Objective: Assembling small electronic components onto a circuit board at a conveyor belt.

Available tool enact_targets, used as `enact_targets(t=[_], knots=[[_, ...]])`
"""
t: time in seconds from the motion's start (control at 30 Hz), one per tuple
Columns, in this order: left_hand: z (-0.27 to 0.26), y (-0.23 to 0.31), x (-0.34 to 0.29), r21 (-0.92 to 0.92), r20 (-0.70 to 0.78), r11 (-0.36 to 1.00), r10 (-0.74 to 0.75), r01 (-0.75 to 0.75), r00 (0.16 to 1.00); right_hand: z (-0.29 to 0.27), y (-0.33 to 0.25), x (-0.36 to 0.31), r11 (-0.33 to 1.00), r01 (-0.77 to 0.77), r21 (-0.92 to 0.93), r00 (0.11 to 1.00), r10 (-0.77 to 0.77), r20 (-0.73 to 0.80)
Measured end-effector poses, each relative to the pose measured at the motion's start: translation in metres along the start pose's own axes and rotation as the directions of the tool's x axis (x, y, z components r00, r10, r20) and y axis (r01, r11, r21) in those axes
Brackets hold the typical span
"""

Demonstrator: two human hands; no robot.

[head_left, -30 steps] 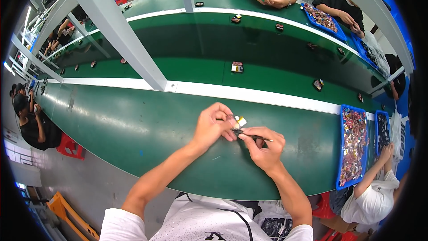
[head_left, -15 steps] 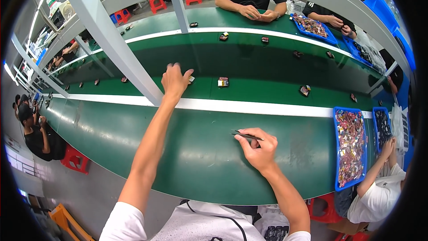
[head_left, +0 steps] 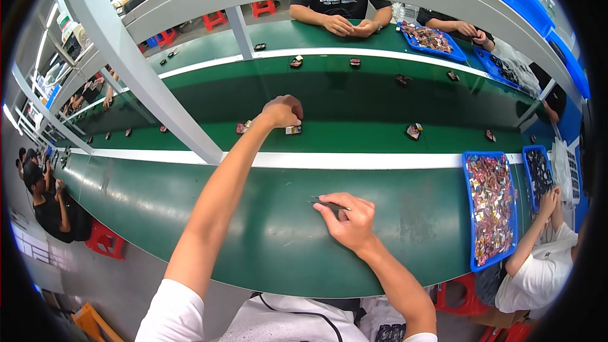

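Observation:
My left hand reaches over the green conveyor belt, fingers bent down at the upper edge of a small black-and-red part with a white and yellow face. Whether the fingertips grip this part cannot be made out. Just left of my left wrist lies another small reddish part. My right hand is above the green worktop, closed around a pair of dark tweezers whose tips point left.
A blue tray of small reddish parts stands at right, beside another blue tray of black parts. More parts ride the belt. A grey post rises left of my left arm. Co-workers' hands work across the belt.
My left hand has moved right along the belt to the white-and-yellow-faced part, and its fingers now bend down. My right hand keeps holding the tweezers. The whole view has shifted slightly.

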State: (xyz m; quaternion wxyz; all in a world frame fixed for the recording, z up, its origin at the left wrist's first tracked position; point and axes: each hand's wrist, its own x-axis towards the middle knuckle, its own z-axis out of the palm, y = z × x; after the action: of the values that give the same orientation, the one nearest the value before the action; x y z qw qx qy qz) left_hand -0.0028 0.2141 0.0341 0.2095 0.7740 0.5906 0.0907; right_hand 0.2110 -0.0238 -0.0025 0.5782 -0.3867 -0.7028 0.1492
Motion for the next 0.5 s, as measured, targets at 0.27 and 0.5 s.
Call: enact_targets(t=[0.27,0.5], knots=[[-0.020,-0.007,-0.017,-0.083,0.119,0.984,-0.145,0.155,0.982,-0.001,-0.004,0.002,1.000,0.009,-0.006,1.000,-0.009,0.018],[0.005,0.004,-0.108,-0.495,-0.200,0.867,-0.058,-0.050,0.978,-0.005,-0.002,-0.002,0.961,-0.258,0.099,0.965,0.254,0.059]])
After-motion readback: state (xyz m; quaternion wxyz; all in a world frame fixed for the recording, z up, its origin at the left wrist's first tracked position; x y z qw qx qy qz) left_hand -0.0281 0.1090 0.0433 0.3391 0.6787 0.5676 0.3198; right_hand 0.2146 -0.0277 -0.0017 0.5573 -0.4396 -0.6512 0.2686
